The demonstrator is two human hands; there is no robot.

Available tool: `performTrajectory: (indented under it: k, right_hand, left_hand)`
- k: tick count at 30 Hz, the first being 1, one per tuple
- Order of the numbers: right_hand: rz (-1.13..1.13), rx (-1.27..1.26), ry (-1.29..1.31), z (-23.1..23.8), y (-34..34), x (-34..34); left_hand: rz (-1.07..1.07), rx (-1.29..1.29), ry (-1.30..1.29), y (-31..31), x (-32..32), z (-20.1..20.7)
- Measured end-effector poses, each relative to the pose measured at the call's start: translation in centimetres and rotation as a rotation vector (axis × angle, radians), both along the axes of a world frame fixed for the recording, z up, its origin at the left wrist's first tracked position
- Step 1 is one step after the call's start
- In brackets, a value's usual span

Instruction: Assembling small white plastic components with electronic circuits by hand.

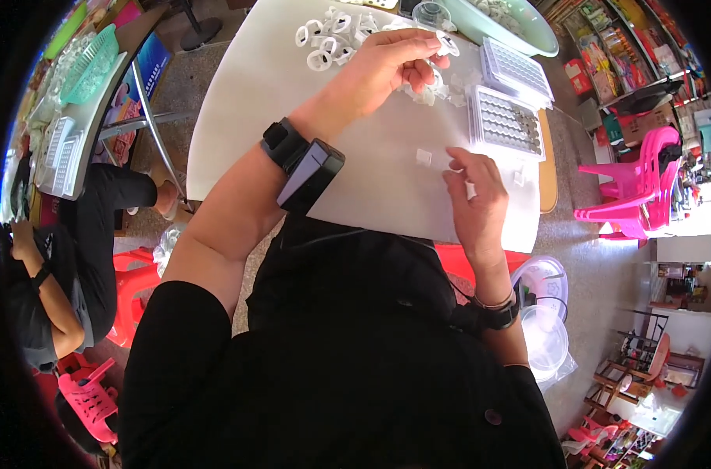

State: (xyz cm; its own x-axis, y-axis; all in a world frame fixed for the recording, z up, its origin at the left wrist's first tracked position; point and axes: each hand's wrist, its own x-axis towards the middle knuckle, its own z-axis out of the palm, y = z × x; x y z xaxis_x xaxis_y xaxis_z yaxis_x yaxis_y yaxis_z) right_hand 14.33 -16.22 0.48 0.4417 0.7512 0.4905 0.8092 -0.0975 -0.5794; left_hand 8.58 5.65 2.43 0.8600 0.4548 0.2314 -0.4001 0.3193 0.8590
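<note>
My left hand (pixel 395 66) reaches to the far side of the white table. Its thumb and fingers pinch a small white plastic ring piece (pixel 448 45) with a dark inside. Similar white ring pieces (pixel 320 59) lie heaped to its left. Beneath the fingers is a scatter of small clear plastic bits (pixel 430 95). Nearer to me, my right hand (pixel 481 205) hovers over the table's right part, thumb and forefinger apart and the other fingers curled. A small clear square piece (pixel 423 157) lies just left of its fingertips. No held thing shows in it.
Right of the hands stand two clear trays, one with rows of small parts (pixel 509 125) and another (pixel 517 72) behind it. A pale green basin (pixel 531 35) and a clear round cup (pixel 431 14) sit at the back. At far left, another person sits by a second table (pixel 97 109).
</note>
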Motion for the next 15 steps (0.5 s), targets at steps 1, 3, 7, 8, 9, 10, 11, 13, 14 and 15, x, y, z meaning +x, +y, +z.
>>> performTrajectory:
  k: [1,3,7,8,9,10,11,13,14,15]
  right_hand:
    - [-0.072,-0.036,0.148,0.2,-0.1,0.2]
    - [-0.057,-0.069,0.18,0.2,0.0,0.5]
    - [0.076,0.005,-0.13,-0.5,1.6,0.7]
    - [0.108,0.012,-0.294,-0.4,1.9,0.8]
    - [0.11,0.023,-0.297,-0.5,2.1,0.8]
    - [0.092,0.015,-0.287,-0.6,2.1,0.8]
    - [0.074,0.006,-0.276,-0.5,2.0,0.7]
    - [0.057,0.019,-0.236,-0.2,1.5,0.8]
    - [0.009,0.052,-0.065,-0.1,1.1,1.0]
    - [-0.029,0.084,0.113,0.0,0.8,1.0]
  left_hand:
    - [0.0,-0.001,0.002,0.0,0.0,-0.1]
    - [-0.034,0.02,-0.001,0.1,0.0,-0.1]
    - [-0.049,0.029,-0.003,-0.5,0.1,0.1]
    - [-0.078,0.033,0.007,-0.7,0.2,0.0]
    - [-0.098,0.042,0.017,-0.5,0.2,-0.1]
    - [-0.165,0.062,-0.02,0.1,0.2,-0.6]
    - [-0.163,0.073,-0.023,0.2,0.3,-0.9]
    - [-0.223,0.038,-0.044,-0.4,0.3,-0.7]
    - [-0.232,0.058,0.001,-0.6,0.3,-0.6]
    - [-0.228,0.064,0.002,-0.7,0.0,-0.6]
